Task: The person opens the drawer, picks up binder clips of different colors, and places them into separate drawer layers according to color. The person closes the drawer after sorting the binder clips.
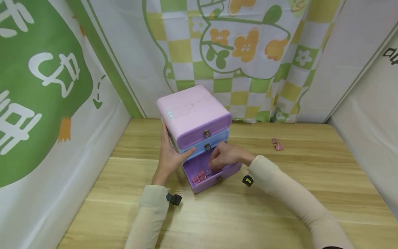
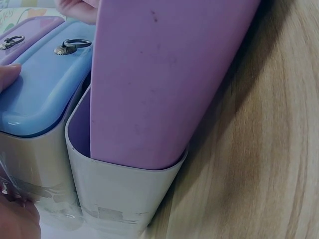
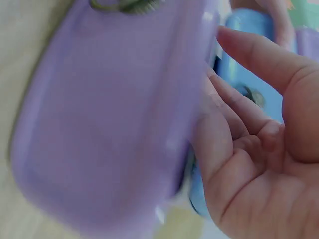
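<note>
A small stacked drawer cabinet (image 1: 192, 107) stands on the table, with a purple top drawer (image 1: 192, 136), a blue middle drawer (image 1: 218, 138) and a purple bottom drawer (image 1: 203, 185) pulled out. My left hand (image 1: 168, 157) rests along the cabinet's left side, fingers straight, its thumb touching the blue drawer's front. My right hand (image 1: 226, 154) reaches over the front wall into the bottom drawer, fingers bent downward. Its fingertips are hidden inside, so I cannot tell whether they hold anything. Pink binder clips (image 1: 199, 177) lie in that drawer's left part, beside the right hand.
More pink binder clips (image 1: 278, 147) lie on the wooden table (image 1: 311, 173), right of the cabinet. A patterned curtain (image 1: 242, 90) hangs behind the table. Printed cloth walls (image 1: 105, 138) border it at the sides.
</note>
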The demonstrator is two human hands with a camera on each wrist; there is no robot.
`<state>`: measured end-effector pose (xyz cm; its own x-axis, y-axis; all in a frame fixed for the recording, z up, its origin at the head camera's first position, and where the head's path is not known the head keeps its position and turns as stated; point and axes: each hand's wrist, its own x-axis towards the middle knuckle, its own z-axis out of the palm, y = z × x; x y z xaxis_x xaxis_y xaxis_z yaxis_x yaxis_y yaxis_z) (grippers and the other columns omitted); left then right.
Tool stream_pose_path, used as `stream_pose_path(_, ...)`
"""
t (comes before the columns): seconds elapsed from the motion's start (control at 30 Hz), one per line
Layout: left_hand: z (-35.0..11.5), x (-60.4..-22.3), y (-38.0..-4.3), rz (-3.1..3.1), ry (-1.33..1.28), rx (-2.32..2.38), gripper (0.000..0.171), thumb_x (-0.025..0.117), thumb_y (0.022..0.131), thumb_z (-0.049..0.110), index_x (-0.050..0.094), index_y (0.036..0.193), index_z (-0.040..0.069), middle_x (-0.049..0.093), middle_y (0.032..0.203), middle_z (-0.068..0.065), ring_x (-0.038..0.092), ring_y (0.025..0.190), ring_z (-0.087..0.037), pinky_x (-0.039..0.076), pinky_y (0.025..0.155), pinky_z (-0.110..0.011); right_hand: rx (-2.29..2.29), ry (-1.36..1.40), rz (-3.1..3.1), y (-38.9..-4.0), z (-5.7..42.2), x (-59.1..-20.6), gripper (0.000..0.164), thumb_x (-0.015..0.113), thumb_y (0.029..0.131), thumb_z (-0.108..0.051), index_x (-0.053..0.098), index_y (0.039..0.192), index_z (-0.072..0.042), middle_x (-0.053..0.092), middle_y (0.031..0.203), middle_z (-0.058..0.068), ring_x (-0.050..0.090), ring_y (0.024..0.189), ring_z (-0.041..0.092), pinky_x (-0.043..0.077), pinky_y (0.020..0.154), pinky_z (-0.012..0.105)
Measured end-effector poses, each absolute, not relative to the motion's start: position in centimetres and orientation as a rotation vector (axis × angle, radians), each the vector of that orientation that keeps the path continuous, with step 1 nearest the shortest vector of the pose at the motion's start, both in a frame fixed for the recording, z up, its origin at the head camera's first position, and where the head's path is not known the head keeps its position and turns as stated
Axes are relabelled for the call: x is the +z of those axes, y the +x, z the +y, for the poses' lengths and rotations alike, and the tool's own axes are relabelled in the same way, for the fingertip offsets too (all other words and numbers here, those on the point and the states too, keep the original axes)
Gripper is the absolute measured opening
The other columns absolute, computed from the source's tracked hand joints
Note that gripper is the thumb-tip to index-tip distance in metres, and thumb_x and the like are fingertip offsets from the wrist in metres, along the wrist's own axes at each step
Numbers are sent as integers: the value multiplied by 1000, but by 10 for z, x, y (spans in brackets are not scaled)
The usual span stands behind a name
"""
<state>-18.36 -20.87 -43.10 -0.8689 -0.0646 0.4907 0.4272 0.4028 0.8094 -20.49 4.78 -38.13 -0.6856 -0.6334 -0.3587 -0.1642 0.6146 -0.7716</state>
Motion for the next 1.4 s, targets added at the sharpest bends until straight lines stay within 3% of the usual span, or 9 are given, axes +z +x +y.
stream_pose_path(0.33, -195, -409, -166, -2189, -344, -1542, 143, 98, 69, 11, -5, 170, 7, 1, 180, -12, 14, 165, -35, 15, 135, -60, -1121, -601, 2297, -209, 111, -350, 28, 72, 98, -10, 75, 116, 10, 79, 108, 26, 79, 100, 39, 66, 93, 45)
stream_pose_path(0.53, -192, -400, -160, -2183, -351, -1552, 143, 97, 69, 10, -5, 170, 7, 1, 180, -11, 11, 166, -34, 13, 135, -62, -998, -589, 2513, -211, 148, -339, 28, 75, 95, -13, 76, 114, 7, 81, 104, 20, 80, 93, 26, 67, 88, 40)
stream_pose_path(0.67, -192, -398, -160, -2163, -367, -1554, 143, 97, 69, 9, -4, 170, 6, 3, 180, -12, 13, 165, -33, 12, 135, -60, -902, -539, 2632, -214, 170, -336, 26, 76, 94, -14, 78, 112, 6, 81, 104, 19, 79, 91, 23, 67, 84, 36)
stream_pose_path(0.83, -195, -397, -163, -2137, -378, -1556, 143, 97, 68, 7, -4, 170, 7, 8, 179, -12, 17, 164, -33, 14, 136, -58, -822, -420, 2717, -223, 197, -333, 31, 74, 97, -15, 75, 117, 8, 79, 108, 24, 70, 65, 17, 64, 63, 34)
stream_pose_path(0.93, -196, -397, -164, -2136, -366, -1546, 143, 97, 68, 7, -4, 170, 6, 6, 179, -13, 15, 165, -33, 13, 136, -58, -745, -388, 2780, -231, 215, -336, 33, 71, 98, -15, 73, 119, 10, 76, 113, 29, 74, 73, 31, 66, 72, 46)
stream_pose_path(1.03, -196, -397, -163, -2154, -351, -1536, 143, 97, 69, 8, -5, 170, 6, 4, 179, -14, 12, 166, -33, 12, 136, -58, -625, -390, 2857, -238, 234, -343, 35, 70, 98, -15, 72, 118, 13, 73, 119, 33, 73, 102, 46, 63, 91, 57)
stream_pose_path(1.1, -195, -397, -163, -2165, -347, -1534, 143, 97, 69, 9, -5, 170, 6, 3, 179, -15, 12, 166, -33, 12, 136, -58, -565, -366, 2881, -241, 245, -349, 36, 70, 98, -16, 72, 118, 14, 72, 120, 34, 69, 111, 52, 59, 96, 62)
stream_pose_path(1.3, -194, -398, -163, -2178, -336, -1541, 143, 96, 69, 9, -5, 169, 5, 2, 179, -14, 9, 166, -33, 10, 136, -60, -513, -301, 2909, -248, 268, -366, 34, 73, 96, -17, 73, 110, 14, 72, 116, 36, 68, 106, 53, 58, 93, 64)
stream_pose_path(1.4, -194, -399, -163, -2179, -335, -1540, 142, 96, 69, 10, -5, 169, 5, 2, 179, -14, 10, 166, -32, 11, 136, -59, -510, -278, 2921, -251, 273, -374, 33, 75, 94, -19, 75, 103, 12, 74, 110, 34, 69, 98, 47, 61, 83, 56)
